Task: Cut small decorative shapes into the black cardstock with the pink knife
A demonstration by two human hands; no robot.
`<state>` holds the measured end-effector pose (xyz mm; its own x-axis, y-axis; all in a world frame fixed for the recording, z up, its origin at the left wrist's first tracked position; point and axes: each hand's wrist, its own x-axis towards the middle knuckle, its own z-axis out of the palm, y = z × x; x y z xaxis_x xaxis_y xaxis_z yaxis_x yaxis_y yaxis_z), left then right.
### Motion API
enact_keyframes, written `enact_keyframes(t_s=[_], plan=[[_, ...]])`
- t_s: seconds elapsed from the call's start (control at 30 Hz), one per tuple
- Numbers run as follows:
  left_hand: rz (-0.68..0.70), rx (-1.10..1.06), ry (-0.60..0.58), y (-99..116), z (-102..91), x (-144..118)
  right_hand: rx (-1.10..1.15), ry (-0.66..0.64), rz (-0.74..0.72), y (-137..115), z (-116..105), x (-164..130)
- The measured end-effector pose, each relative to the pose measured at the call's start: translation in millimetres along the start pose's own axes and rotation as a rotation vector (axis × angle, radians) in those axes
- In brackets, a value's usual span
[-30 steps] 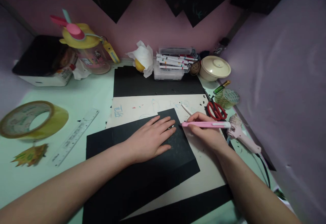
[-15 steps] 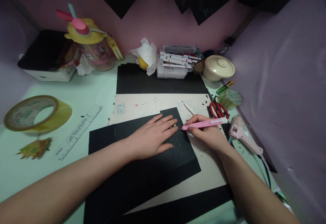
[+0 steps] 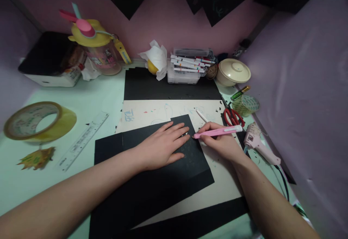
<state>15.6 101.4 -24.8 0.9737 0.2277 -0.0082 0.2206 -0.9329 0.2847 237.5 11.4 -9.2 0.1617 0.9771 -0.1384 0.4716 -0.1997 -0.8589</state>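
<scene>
My left hand (image 3: 164,146) lies flat with spread fingers on a sheet of black card (image 3: 195,159), pressing it against the white board (image 3: 138,112). Between my thumb and fingers, my right hand (image 3: 221,143) grips a slim pink craft knife (image 3: 214,132) with a white end. Its dark tip touches or nearly touches the card, just right of my left fingertips. Small pale cut marks show beside those fingertips. Beyond the right hand rests a thin white stick (image 3: 201,115), partly hidden by it.
Red-handled scissors (image 3: 233,117), a glue gun (image 3: 261,146) and a clear tape roll (image 3: 246,104) lie at right. A ruler (image 3: 84,141), large tape roll (image 3: 40,121) and leaf (image 3: 36,158) lie left. Behind stand a bottle (image 3: 102,56), marker box (image 3: 186,75) and lidded bowl (image 3: 233,72).
</scene>
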Motion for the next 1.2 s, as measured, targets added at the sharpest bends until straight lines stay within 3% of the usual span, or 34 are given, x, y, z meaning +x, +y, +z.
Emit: enact_keyframes(t_s=[0.53,1.2], plan=[[0.003,0.011,0.002,0.1,0.5,-0.1,-0.009,0.045,-0.071,1.0,1.4,0.4],[0.007,0.012,0.003,0.9,0.0,-0.6,-0.010,0.109,-0.038,-1.3,3.1,0.4]])
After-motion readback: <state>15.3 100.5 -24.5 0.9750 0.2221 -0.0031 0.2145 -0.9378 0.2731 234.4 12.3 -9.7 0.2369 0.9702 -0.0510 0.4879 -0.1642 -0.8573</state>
